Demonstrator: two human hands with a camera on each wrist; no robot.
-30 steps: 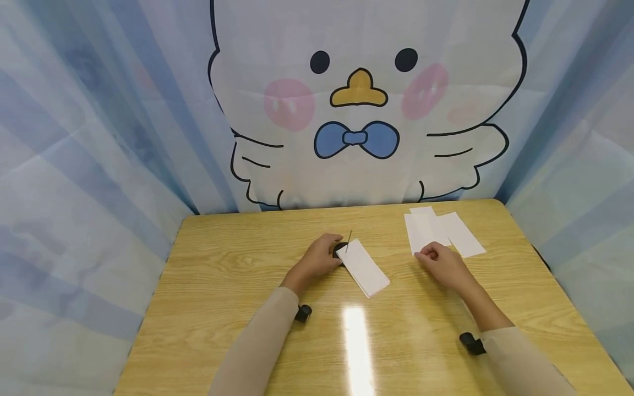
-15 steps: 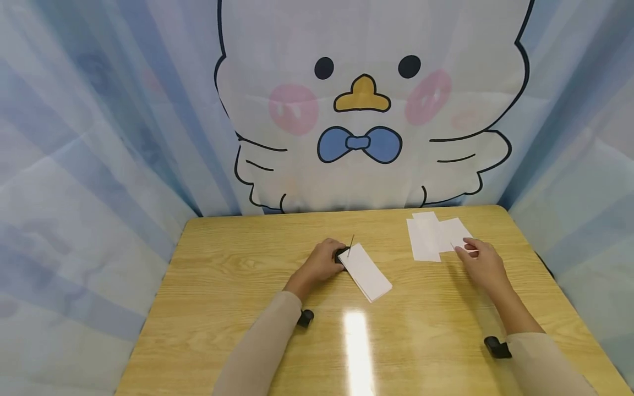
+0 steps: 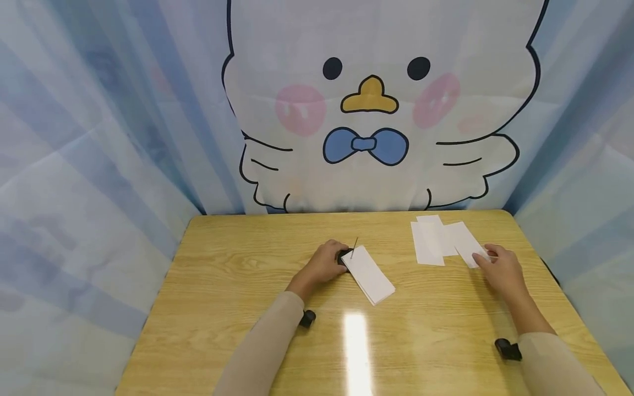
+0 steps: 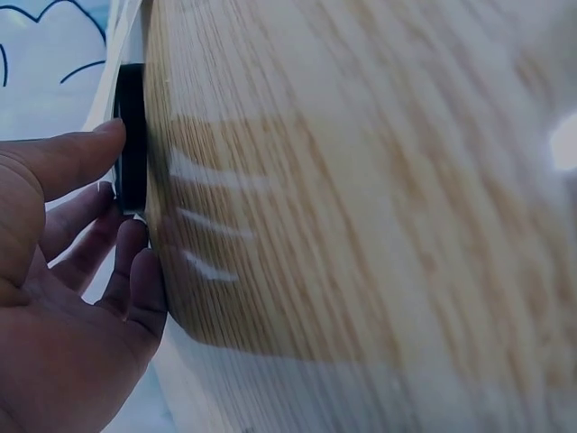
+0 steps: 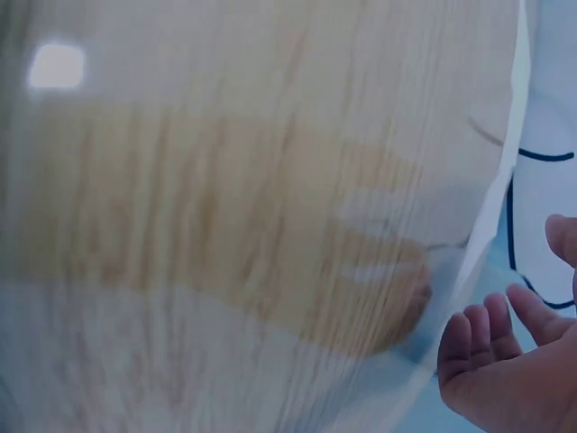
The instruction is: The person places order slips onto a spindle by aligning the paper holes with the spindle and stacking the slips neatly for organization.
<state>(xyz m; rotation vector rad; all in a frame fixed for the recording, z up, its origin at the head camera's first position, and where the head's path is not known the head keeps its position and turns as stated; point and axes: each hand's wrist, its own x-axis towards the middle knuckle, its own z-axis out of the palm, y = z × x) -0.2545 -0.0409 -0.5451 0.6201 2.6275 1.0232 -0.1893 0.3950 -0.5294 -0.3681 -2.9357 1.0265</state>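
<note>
My left hand [image 3: 322,263] holds the black round base [image 4: 132,140] of a receipt spike by its edge, thumb on one side and fingers on the other. Its thin rod [image 3: 354,246] stands up through one end of a small stack of white paper slips [image 3: 369,275]. At the right, my right hand [image 3: 502,269] is at the near right end of a loose white slip [image 3: 464,242], thumb and fingers apart in the right wrist view. Whether the fingertips touch the slip is hard to tell. Other white slips [image 3: 428,242] lie overlapping just left of it.
All of this is on a wood-grain table [image 3: 238,308] with a glossy top. A curtain [image 3: 366,181] with a cartoon bird hangs right behind the back edge, and more curtain closes in both sides.
My right hand has moved right, from the near edge of the left loose slip to the end of the rightmost one. The left hand keeps its hold; the head view has shifted slightly.
</note>
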